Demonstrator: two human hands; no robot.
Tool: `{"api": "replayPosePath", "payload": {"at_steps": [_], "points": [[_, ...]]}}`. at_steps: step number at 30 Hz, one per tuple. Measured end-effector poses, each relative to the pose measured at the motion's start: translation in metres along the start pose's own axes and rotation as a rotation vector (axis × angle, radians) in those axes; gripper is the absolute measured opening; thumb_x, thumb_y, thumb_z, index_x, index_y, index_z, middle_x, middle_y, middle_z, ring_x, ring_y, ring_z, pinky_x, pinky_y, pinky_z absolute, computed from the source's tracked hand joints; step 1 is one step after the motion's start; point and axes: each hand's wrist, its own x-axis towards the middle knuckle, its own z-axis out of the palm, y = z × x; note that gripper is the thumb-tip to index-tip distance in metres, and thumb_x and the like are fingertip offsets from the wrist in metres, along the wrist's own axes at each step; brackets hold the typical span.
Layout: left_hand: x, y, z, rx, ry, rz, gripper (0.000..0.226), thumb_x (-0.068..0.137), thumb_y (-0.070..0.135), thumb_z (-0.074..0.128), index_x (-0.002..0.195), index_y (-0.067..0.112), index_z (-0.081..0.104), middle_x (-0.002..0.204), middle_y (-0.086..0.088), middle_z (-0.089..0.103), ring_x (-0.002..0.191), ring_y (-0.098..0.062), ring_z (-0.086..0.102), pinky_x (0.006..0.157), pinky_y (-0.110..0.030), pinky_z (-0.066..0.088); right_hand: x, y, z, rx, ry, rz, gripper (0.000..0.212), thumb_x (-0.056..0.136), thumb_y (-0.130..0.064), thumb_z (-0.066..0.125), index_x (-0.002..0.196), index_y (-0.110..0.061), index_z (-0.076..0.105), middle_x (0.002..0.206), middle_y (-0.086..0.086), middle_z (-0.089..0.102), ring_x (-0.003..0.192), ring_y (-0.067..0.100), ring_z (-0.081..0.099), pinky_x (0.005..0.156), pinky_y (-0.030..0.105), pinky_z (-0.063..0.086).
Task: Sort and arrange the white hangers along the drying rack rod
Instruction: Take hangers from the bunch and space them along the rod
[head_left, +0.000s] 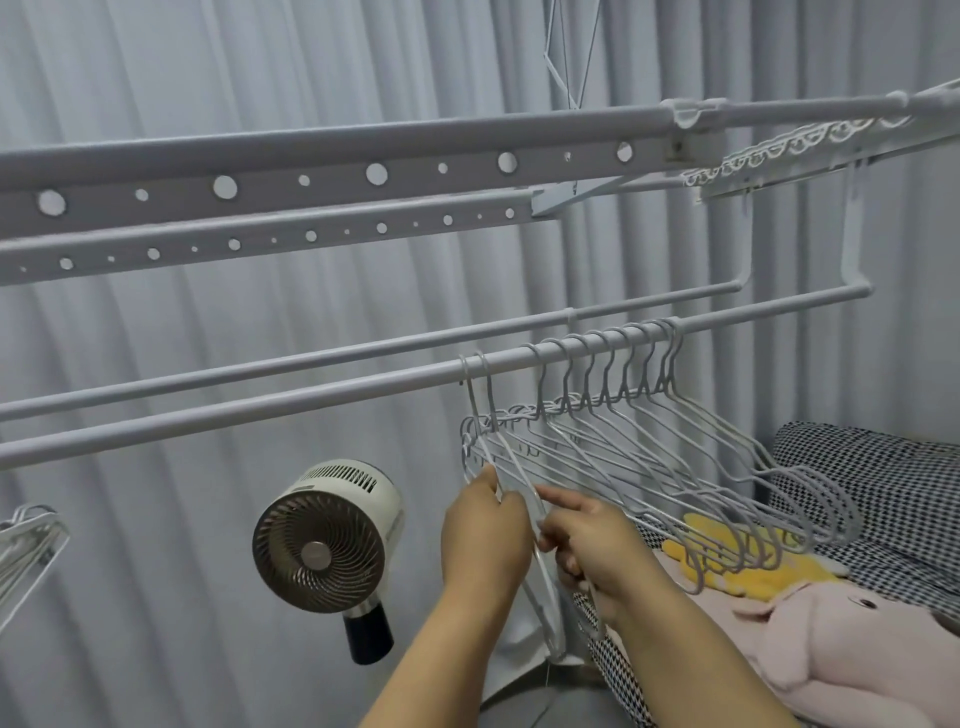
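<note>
The white hangers (649, 457) are hanging by their hooks on the nearer rod (260, 410) of the drying rack, most of them bunched close together toward its right end, their long bodies slanting down and to the right. Two more hangers (480, 395) are hooked a little apart to the left of that bunch, and these are the ones being handled. Their wire bodies are running downward from the rod straight into the hands, so the work is lying directly above and just ahead of the fingers. The left hand (483, 535) is curling its fingers round the lower wire of these two, and it is the nearer one to their hooks. The right hand (587, 540) is pinching the wire just beside it, forefinger pointing left along the hanger. I judge the coming move to be a slide along the rod's length, rightward toward the bunch. Behind, a small round fan (324, 540) is standing against the grey curtain (156, 78), and a pink soft toy (810, 639) is lying on checked cloth (883, 483) at the right
</note>
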Motion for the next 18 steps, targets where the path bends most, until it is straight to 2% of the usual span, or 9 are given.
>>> {"api": "replayPosePath", "payload": {"at_steps": [3, 5, 8, 10, 13, 14, 18], "points": [[0.001, 0.003, 0.007, -0.004, 0.012, 0.008, 0.06, 0.075, 0.032, 0.037, 0.131, 0.02, 0.056, 0.119, -0.016, 0.067, 0.101, -0.027, 0.067, 0.074, -0.033, 0.053, 0.003, 0.0, -0.006, 0.023, 0.006, -0.004, 0.042, 0.086, 0.002, 0.046, 0.093, -0.035, 0.064, 0.062, 0.009, 0.057, 0.039, 0.011, 0.03, 0.039, 0.021, 0.022], [0.0, 0.004, 0.01, -0.009, 0.012, 0.013, 0.055, 0.076, 0.029, 0.038, 0.127, 0.022, 0.059, 0.11, -0.014, 0.07, 0.091, -0.023, 0.069, 0.071, -0.032, 0.053, 0.004, 0.001, -0.009, 0.018, 0.008, -0.015, 0.043, 0.086, 0.002, 0.046, 0.091, -0.036, 0.065, 0.062, 0.01, 0.057, 0.038, 0.011, 0.03, 0.038, 0.021, 0.023], [0.0, 0.005, 0.014, -0.021, 0.017, 0.025, 0.038, 0.086, 0.018, 0.041, 0.115, 0.027, 0.064, 0.085, -0.007, 0.073, 0.072, -0.018, 0.067, 0.06, -0.031, 0.051, 0.005, 0.001, -0.014, 0.007, 0.018, -0.026, 0.042, 0.087, 0.001, 0.047, 0.093, -0.036, 0.063, 0.064, 0.01, 0.057, 0.039, 0.011, 0.031, 0.038, 0.022, 0.024], [-0.001, 0.006, 0.014, -0.015, 0.016, 0.023, 0.04, 0.088, 0.019, 0.041, 0.121, 0.028, 0.062, 0.095, -0.009, 0.073, 0.069, -0.014, 0.066, 0.054, -0.025, 0.046, 0.006, 0.001, -0.016, -0.004, 0.025, -0.032, 0.041, 0.088, 0.0, 0.047, 0.1, -0.036, 0.061, 0.065, 0.01, 0.058, 0.039, 0.011, 0.032, 0.037, 0.022, 0.025], [-0.001, 0.008, 0.017, -0.027, 0.004, 0.028, 0.031, 0.089, 0.014, 0.042, 0.104, 0.028, 0.065, 0.081, -0.003, 0.072, 0.065, -0.012, 0.065, 0.053, -0.026, 0.047, 0.008, 0.003, -0.019, -0.023, 0.037, -0.041, 0.043, 0.088, 0.0, 0.048, 0.109, -0.036, 0.06, 0.064, 0.009, 0.059, 0.039, 0.011, 0.033, 0.037, 0.022, 0.026], [0.0, 0.007, 0.018, -0.026, 0.001, 0.031, 0.033, 0.088, 0.014, 0.042, 0.108, 0.026, 0.066, 0.083, -0.004, 0.073, 0.065, -0.012, 0.066, 0.052, -0.026, 0.048, 0.009, 0.003, -0.019, -0.031, 0.042, -0.041, 0.044, 0.088, 0.0, 0.048, 0.111, -0.035, 0.06, 0.064, 0.009, 0.059, 0.039, 0.011, 0.033, 0.037, 0.022, 0.027], [0.003, 0.004, 0.022, -0.014, 0.004, 0.009, 0.051, 0.086, 0.023, 0.039, 0.136, 0.022, 0.052, 0.118, -0.014, 0.068, 0.08, -0.016, 0.069, 0.064, -0.027, 0.051, 0.007, 0.003, -0.02, -0.035, 0.049, -0.038, 0.045, 0.087, -0.001, 0.048, 0.111, -0.037, 0.061, 0.067, 0.011, 0.061, 0.039, 0.011, 0.034, 0.037, 0.022, 0.028]]}}
